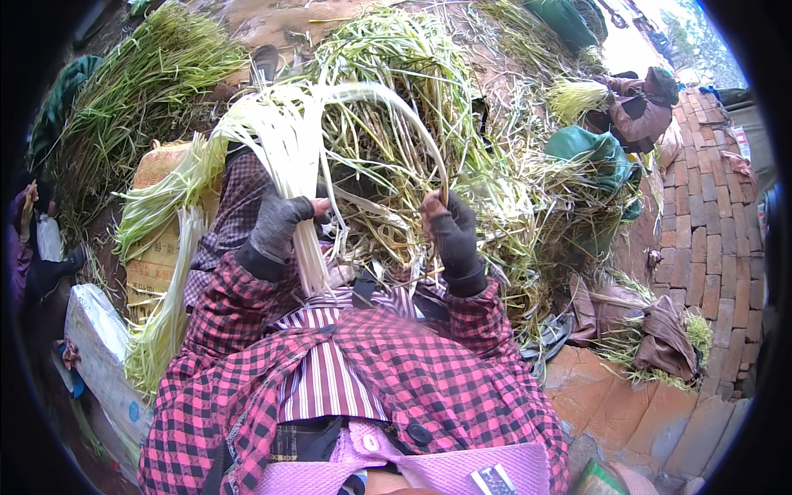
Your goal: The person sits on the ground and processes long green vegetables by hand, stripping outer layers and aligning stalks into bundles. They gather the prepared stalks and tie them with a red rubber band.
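Observation:
My left hand [283, 224], in a dark fingerless glove, is closed around a bundle of long pale stalks [289, 145]. The bundle stands above the fist, and its lower ends show beneath it. My right hand [447, 223], gloved the same way, grips the end of one long strand [396, 102] that arches over from the top of the bundle. Between and beyond my hands lies a heap of loose green and straw-coloured stalks [396, 142]. Two more pale bunches lie at the left, one [176, 192] above the other [164, 334], on a yellow printed sack [151, 269].
A large pile of green stalks [148, 74] lies at the upper left. A white box [102, 340] stands at the lower left. Another person [637, 114] is at the upper right, near a green cloth bundle [588, 154]. Bricks [711, 247] pave the right side; brown cloth [665, 340] lies beside them.

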